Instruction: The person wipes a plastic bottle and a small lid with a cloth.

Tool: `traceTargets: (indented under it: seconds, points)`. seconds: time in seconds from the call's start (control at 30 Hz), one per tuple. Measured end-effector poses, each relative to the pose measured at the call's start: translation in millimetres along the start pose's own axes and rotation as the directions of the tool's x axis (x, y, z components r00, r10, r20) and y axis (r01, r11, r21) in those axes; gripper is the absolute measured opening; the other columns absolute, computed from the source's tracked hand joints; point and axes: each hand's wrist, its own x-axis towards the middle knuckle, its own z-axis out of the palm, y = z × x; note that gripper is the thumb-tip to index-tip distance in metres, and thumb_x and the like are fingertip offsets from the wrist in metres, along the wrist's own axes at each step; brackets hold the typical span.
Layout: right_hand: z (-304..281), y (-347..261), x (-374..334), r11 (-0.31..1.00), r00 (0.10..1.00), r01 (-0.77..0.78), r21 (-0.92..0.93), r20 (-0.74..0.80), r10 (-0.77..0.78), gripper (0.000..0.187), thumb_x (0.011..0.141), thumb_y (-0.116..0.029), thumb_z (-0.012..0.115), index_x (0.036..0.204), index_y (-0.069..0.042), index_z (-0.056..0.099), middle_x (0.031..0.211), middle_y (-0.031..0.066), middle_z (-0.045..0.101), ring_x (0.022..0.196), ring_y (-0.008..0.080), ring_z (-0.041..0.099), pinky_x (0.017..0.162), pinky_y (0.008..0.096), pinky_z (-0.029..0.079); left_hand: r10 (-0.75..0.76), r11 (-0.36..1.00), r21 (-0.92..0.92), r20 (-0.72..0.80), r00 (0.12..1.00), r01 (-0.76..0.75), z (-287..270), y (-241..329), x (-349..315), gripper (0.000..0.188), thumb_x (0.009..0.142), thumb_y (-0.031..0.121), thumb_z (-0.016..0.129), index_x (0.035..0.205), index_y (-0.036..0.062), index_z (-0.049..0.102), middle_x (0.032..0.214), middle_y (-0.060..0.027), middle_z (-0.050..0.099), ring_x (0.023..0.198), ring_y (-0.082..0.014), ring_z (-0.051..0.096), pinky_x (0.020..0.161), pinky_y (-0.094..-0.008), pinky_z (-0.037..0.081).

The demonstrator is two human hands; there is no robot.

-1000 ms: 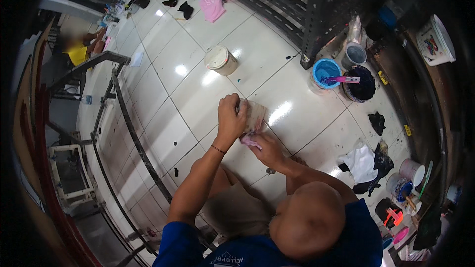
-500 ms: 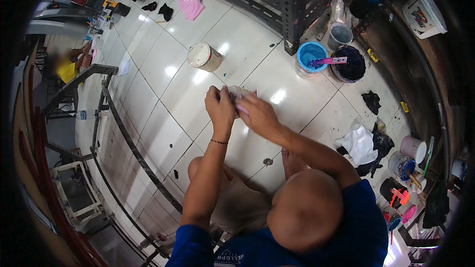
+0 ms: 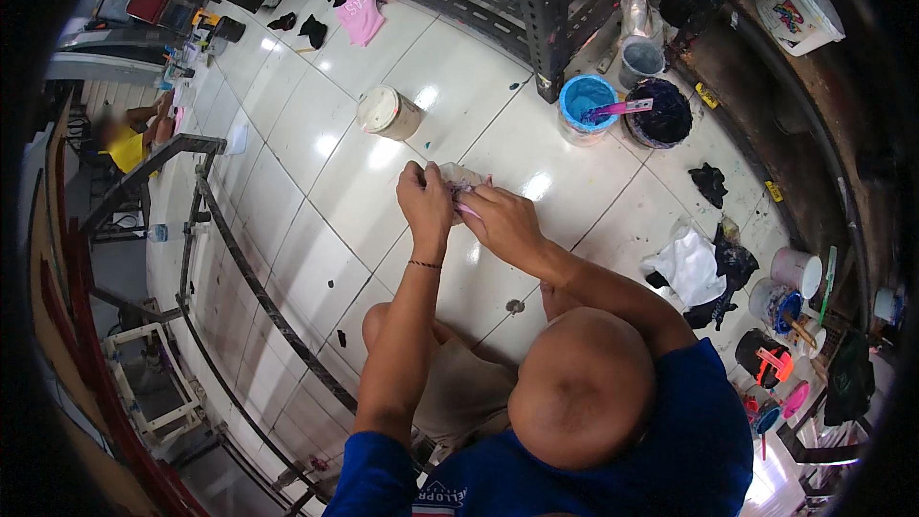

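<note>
Pink cloth: wiping, I judge; next needs steady pressure.
Left hand: grips pale block, mid-frame.
Right hand: pinches cloth.

Floor tiles: smooth, glossy. Shelf upright is perforated metal, matt black. Pink rag looks like matt cloth.

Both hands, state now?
Left hand: closed, holding a pale, purple-smeared object.
Right hand: closed, holding a pink cloth against it.
</note>
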Motion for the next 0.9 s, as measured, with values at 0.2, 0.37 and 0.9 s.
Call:
traceTargets:
  seconds: [0.2, 0.37, 0.9]
  points:
    - [11.4, 7.0, 38.3, 0.996, 0.997, -0.061, 0.063, -0.050, 0.064, 0.014, 0.087, -0.017, 0.063, 0.097, -0.008, 0.067, 0.090, 0.0107, 0.063, 0.083, 0.0329, 0.065, 0.071, 0.0446, 0.053, 0.000, 1.000, -0.004, 0.009, 1.000, 0.000, -6.3, -1.4, 5.5, 0.035, 0.092, 0.021, 0.055, 0.071, -0.0046, 0.043, 0.065, -0.0129, 0.047, 0.063, -0.0194, 0.040, 0.062, -0.0372, 0.039]
    - [7.5, 5.1, -23.1, 0.992, 0.998, 0.043, 0.116, -0.057, -0.037, 0.012, 0.085, -0.019, 0.065, 0.093, -0.011, 0.068, 0.086, 0.0088, 0.062, 0.078, 0.0300, 0.064, 0.064, 0.0418, 0.053, -0.055, 0.997, 0.051, 0.011, 0.998, 0.054, -4.7, 4.6, -4.6, 0.036, 0.093, 0.026, 0.056, 0.075, -0.0034, 0.048, 0.068, -0.0103, 0.049, 0.065, -0.0165, 0.042, 0.061, -0.0347, 0.041]
    - [54.0, 45.8, -0.5, 0.619, 0.837, -0.548, 0.563, 0.357, 0.415, 0.019, 0.089, -0.010, 0.060, 0.105, -0.004, 0.068, 0.104, 0.0160, 0.067, 0.093, 0.0278, 0.064, 0.083, 0.0374, 0.051, -0.234, 0.893, -0.365, 0.128, 0.964, 0.265, -54.7, -46.6, 5.5, 0.034, 0.100, 0.026, 0.052, 0.073, 0.0089, 0.041, 0.069, 0.0028, 0.037, 0.062, -0.0077, 0.033, 0.056, -0.0260, 0.034]
